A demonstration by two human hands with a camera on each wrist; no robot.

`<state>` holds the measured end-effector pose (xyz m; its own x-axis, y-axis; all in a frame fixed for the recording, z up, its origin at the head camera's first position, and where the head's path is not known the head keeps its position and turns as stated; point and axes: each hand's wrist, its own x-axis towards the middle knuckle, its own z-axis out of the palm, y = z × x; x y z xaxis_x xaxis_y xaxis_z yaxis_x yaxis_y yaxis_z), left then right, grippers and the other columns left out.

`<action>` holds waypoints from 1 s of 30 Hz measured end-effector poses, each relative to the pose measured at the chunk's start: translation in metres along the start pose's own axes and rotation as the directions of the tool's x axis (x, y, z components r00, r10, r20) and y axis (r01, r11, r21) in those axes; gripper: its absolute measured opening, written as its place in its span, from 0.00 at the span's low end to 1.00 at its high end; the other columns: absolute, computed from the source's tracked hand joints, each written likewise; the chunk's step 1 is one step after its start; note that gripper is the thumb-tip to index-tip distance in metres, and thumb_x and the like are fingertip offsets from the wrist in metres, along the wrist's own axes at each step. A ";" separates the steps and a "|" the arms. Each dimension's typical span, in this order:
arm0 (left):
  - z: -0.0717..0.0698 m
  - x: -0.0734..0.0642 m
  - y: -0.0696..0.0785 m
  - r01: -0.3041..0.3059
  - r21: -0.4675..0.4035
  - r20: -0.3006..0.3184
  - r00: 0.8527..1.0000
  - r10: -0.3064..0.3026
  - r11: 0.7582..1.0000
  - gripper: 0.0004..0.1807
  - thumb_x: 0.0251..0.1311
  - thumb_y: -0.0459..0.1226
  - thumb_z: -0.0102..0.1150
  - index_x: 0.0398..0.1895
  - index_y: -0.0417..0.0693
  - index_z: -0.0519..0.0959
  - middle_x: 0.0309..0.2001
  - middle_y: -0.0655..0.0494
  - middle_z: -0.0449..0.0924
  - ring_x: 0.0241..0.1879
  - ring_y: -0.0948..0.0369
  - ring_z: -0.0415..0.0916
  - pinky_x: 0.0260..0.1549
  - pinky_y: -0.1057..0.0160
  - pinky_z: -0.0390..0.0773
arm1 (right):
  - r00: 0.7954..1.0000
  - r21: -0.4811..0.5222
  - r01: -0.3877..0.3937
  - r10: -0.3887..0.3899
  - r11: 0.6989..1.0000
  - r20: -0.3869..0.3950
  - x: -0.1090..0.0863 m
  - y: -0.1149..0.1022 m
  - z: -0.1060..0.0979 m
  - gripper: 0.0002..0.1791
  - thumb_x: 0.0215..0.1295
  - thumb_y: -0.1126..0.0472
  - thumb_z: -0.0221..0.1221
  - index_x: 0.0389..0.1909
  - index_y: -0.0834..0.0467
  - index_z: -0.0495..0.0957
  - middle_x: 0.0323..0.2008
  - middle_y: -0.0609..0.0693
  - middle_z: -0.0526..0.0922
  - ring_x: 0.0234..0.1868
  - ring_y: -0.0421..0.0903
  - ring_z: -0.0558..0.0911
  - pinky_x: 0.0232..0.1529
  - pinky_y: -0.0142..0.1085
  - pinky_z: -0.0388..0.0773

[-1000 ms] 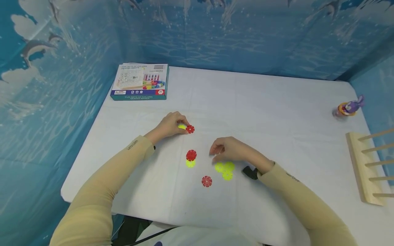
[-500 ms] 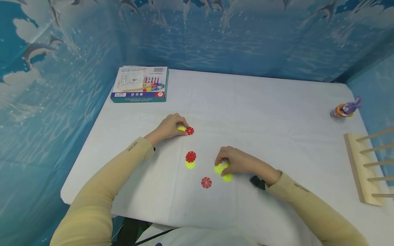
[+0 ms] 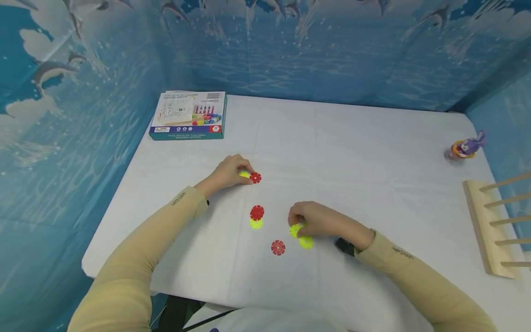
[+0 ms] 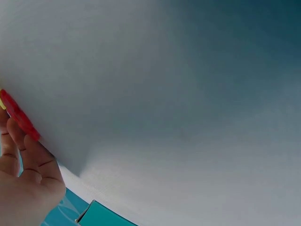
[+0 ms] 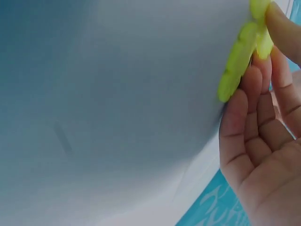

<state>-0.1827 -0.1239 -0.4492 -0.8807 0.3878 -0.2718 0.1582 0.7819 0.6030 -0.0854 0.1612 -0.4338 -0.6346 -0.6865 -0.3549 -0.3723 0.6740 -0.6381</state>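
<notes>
Near the table's middle, my left hand pinches a yellow notched snowflake disc together with a red snowflake disc. The left wrist view shows that red disc edge-on at the fingertips. My right hand has its thumb and fingers round a cluster of yellow snowflake discs, partly hidden under the hand; in the right wrist view the yellow discs sit between thumb and fingertips. Between the hands lies a red disc overlapping a yellow disc. Closer to me is a single red disc.
A boxed toy set lies at the back left of the white-covered table. On the right side stand a small purple figure and a wooden rack with pegs. Blue sea-print cloth hangs behind.
My right hand has come down and right onto the yellow discs, and its fingers have closed round them. The left hand keeps its pinch in about the same spot.
</notes>
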 end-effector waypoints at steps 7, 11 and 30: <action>0.003 0.001 -0.001 -0.012 0.000 0.001 1.000 0.012 1.000 0.13 0.57 0.42 0.70 0.45 0.52 0.84 0.52 0.51 0.76 0.56 0.52 0.68 0.60 0.51 0.67 | 0.996 0.107 0.024 -0.033 0.994 0.086 0.010 0.008 -0.012 0.08 0.58 0.66 0.68 0.31 0.49 0.82 0.27 0.41 0.80 0.30 0.39 0.75 0.34 0.32 0.75; 0.004 0.002 0.000 -0.006 -0.004 0.004 1.000 0.006 1.000 0.13 0.57 0.42 0.70 0.45 0.53 0.84 0.52 0.51 0.76 0.57 0.52 0.67 0.60 0.51 0.67 | 0.998 0.213 -0.037 0.025 0.976 0.058 0.023 0.010 -0.025 0.05 0.59 0.65 0.66 0.32 0.51 0.83 0.28 0.44 0.83 0.30 0.42 0.77 0.35 0.35 0.75; 0.000 0.000 0.001 0.015 -0.005 -0.001 1.000 -0.015 1.000 0.12 0.56 0.41 0.70 0.44 0.53 0.85 0.52 0.51 0.76 0.57 0.52 0.67 0.59 0.51 0.67 | 0.918 0.356 -0.205 0.305 0.912 -0.253 0.105 -0.002 -0.046 0.12 0.61 0.63 0.66 0.45 0.60 0.82 0.35 0.52 0.83 0.34 0.44 0.84 0.39 0.31 0.76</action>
<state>-0.1824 -0.1231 -0.4488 -0.8833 0.3755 -0.2806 0.1422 0.7851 0.6028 -0.1827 0.1004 -0.4386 -0.8674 -0.3557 -0.3480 0.0321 0.6579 -0.7524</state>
